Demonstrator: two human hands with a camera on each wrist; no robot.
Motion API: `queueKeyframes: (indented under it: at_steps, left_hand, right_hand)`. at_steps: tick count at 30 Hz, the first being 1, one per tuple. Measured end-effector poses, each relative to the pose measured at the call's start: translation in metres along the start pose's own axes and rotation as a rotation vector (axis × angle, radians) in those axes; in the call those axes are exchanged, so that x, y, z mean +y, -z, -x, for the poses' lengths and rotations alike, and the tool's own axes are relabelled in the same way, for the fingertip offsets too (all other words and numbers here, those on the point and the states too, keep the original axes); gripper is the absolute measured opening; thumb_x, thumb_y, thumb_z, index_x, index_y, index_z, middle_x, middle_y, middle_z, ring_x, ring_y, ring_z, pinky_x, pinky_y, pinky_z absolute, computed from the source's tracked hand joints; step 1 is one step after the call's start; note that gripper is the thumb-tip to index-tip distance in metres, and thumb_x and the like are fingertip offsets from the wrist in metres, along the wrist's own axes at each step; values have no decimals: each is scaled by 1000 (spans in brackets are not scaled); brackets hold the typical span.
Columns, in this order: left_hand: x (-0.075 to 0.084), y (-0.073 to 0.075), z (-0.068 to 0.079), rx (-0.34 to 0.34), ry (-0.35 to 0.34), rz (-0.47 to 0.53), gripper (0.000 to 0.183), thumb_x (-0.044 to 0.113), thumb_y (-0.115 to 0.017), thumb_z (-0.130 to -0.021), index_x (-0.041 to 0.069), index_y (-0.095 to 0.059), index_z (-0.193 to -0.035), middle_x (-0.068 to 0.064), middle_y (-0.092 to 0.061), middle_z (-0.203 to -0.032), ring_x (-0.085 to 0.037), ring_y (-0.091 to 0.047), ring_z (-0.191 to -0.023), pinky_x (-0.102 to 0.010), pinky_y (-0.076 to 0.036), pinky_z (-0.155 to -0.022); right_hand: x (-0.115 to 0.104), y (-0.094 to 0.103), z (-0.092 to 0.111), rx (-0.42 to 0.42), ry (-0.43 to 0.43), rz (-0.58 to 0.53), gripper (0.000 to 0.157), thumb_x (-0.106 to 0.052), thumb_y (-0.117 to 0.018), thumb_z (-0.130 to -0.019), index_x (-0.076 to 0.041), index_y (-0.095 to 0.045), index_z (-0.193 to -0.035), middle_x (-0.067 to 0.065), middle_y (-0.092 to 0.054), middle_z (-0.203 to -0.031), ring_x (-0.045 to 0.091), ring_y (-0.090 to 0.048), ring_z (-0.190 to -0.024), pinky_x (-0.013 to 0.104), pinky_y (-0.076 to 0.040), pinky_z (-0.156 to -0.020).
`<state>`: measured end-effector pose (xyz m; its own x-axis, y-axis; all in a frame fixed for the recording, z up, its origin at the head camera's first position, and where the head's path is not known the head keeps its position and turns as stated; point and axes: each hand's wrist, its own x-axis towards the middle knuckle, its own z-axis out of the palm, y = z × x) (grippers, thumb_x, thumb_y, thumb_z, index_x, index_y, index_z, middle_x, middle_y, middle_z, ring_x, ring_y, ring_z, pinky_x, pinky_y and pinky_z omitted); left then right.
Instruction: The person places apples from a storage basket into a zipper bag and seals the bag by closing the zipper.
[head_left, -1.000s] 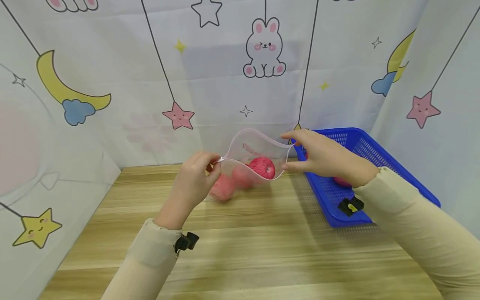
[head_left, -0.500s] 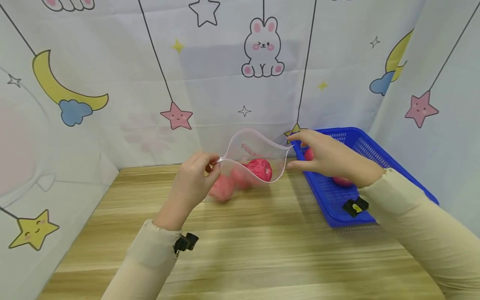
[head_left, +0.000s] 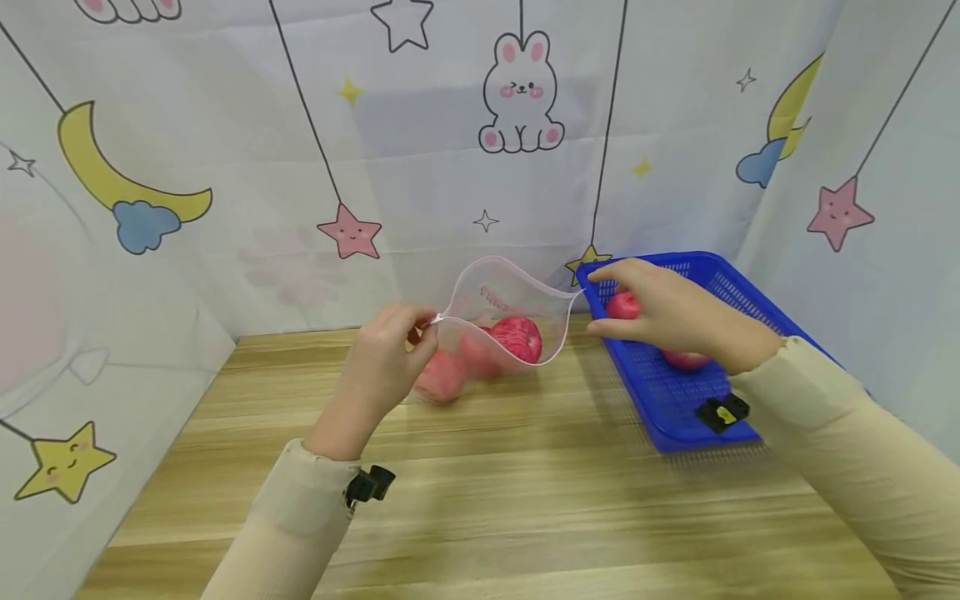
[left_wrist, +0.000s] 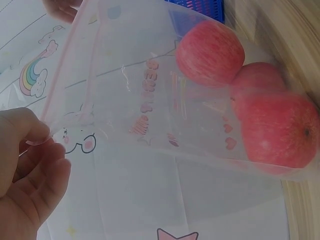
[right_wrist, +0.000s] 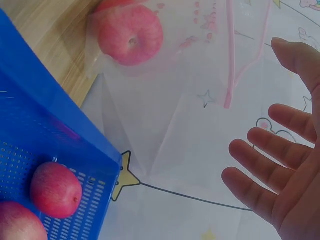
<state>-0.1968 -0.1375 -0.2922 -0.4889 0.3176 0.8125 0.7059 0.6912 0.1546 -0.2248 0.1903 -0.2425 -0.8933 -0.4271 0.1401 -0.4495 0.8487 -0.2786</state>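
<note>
Ideally, the left hand (head_left: 392, 346) pinching the bag (left_wrist: 127, 95) should steady its mouth; the right hand (head_left: 675, 318), fingers apart, holds nothing.

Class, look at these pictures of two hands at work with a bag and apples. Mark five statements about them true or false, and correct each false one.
1. The left hand pinches the edge of the see-through bag. True.
2. The right hand is gripping an apple. False: its fingers are spread and it holds nothing.
3. Three apples are visible inside the bag. True.
4. The blue basket has no fruit in it. False: two red apples show inside.
5. The bag's mouth is sealed. False: it gapes open.
</note>
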Motion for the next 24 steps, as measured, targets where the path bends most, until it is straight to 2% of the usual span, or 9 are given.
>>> queueKeyframes:
  at_steps: [5, 11, 18, 24]
  left_hand:
    - [-1, 0, 0, 11, -2, -4, 12, -4, -67, -78, -3, -65, -90, -13, -65, -80, -22, -61, -68, -29, -52, -58]
    - [-2, 2, -1, 21, 8, -22, 11, -4, -67, -78, -3, -65, -90, -14, -64, -79, -22, -61, -68, -29, -51, -57]
    - [-5, 3, -1, 16, 50, -39, 11, -3, -66, -80, -3, -65, -91, -15, -64, -81, -23, -61, -69, -30, -53, -59]
    - [-8, 4, -1, 22, 74, -47, 10, -3, -65, -80, -3, -64, -90, -16, -64, -81, -24, -62, -69, -31, -53, -59]
  right_hand:
    - [4, 0, 1, 2, -3, -1, 73, -54, -66, -81, -11, -47, -136, 12, -48, -139, 31, -47, -127, 53, -38, -104]
    - [9, 0, 3, 15, -1, -2, 66, -48, -69, -82, -9, -51, -132, 14, -49, -137, 32, -46, -127, 53, -38, -104]
    - [14, 0, 7, 11, 1, -4, 62, -50, -68, -82, -9, -55, -128, 15, -52, -134, 32, -51, -120, 51, -46, -95]
    - [19, -1, 9, 18, 15, 12, 57, -44, -69, -83, -7, -56, -126, 16, -54, -130, 32, -53, -116, 50, -49, -91]
